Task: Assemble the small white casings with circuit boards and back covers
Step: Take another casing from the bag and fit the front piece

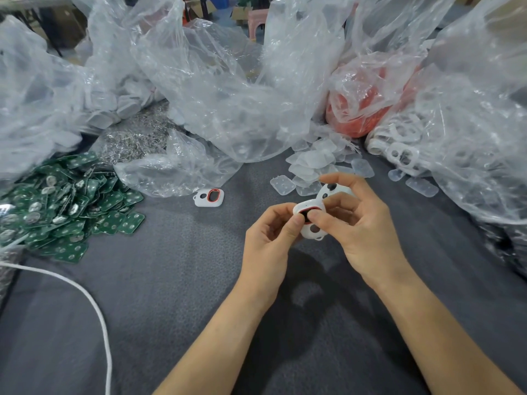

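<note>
A white casing (313, 230) with a red ring is pinched by the left grip (268, 238), thumb and forefinger closed on its edge. The right grip (359, 223) is clamped on it too, with a second casing (332, 191) held in its upper fingers. Both are held above the bench (171, 280). A third casing (209, 197) is laid to the left, clear back covers (310, 163) are scattered just behind, and green circuit boards (71, 206) are heaped far left.

surface: grey cloth table (171, 295) | behind: pink stool (258, 19), cardboard box (241, 12) | light: even
</note>
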The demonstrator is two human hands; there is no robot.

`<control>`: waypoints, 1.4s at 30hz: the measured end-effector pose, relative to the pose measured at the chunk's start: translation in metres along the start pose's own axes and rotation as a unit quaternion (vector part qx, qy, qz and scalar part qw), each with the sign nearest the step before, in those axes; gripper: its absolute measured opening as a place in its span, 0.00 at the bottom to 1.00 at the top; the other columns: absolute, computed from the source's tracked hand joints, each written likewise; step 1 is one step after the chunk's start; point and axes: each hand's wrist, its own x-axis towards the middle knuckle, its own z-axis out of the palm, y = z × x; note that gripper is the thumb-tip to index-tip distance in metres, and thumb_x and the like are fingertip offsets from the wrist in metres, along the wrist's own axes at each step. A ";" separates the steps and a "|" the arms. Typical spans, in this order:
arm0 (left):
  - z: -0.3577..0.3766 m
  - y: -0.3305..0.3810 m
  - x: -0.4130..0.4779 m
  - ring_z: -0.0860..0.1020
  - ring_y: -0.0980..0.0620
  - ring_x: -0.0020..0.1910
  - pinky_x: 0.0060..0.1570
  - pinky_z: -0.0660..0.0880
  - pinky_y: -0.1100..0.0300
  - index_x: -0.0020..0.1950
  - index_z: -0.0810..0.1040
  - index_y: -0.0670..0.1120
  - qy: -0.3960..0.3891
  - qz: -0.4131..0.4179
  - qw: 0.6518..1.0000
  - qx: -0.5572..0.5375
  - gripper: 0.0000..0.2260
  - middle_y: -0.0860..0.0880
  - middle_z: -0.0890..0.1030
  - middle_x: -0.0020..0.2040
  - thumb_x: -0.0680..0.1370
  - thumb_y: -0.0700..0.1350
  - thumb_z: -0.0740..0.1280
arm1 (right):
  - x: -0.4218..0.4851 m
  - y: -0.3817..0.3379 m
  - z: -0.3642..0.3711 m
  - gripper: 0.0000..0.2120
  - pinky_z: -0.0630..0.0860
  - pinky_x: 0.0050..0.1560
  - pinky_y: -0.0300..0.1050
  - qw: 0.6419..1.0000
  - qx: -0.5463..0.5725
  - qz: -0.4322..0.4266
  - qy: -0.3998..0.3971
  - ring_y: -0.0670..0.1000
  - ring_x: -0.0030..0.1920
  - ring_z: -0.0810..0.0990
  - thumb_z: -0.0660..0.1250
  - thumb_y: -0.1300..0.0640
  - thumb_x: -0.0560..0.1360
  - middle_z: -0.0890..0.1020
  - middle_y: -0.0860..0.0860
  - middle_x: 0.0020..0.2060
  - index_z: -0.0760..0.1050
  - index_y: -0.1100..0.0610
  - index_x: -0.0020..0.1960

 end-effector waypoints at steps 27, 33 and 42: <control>0.011 0.008 -0.008 0.83 0.53 0.47 0.43 0.80 0.62 0.67 0.72 0.43 -0.007 -0.121 0.976 -0.180 0.24 0.47 0.84 0.49 0.72 0.47 0.65 | -0.015 0.009 0.023 0.04 0.73 0.40 0.43 0.873 -0.377 -0.296 0.094 0.50 0.38 0.76 0.73 0.65 0.70 0.78 0.50 0.35 0.78 0.62 0.42; -0.006 0.020 0.004 0.82 0.49 0.53 0.52 0.80 0.55 0.66 0.70 0.40 -0.012 -0.159 0.955 -0.248 0.16 0.42 0.82 0.58 0.79 0.40 0.58 | -0.012 0.009 0.019 0.09 0.74 0.55 0.37 0.932 -0.288 -0.221 -0.006 0.50 0.52 0.78 0.74 0.59 0.70 0.82 0.46 0.46 0.82 0.59 0.49; -0.013 0.017 0.004 0.82 0.50 0.47 0.43 0.80 0.56 0.55 0.68 0.43 -0.093 -0.129 0.979 -0.126 0.09 0.48 0.84 0.49 0.76 0.43 0.61 | -0.009 0.009 0.018 0.14 0.78 0.45 0.38 0.985 -0.159 -0.054 0.031 0.45 0.43 0.80 0.74 0.64 0.69 0.79 0.49 0.44 0.77 0.52 0.51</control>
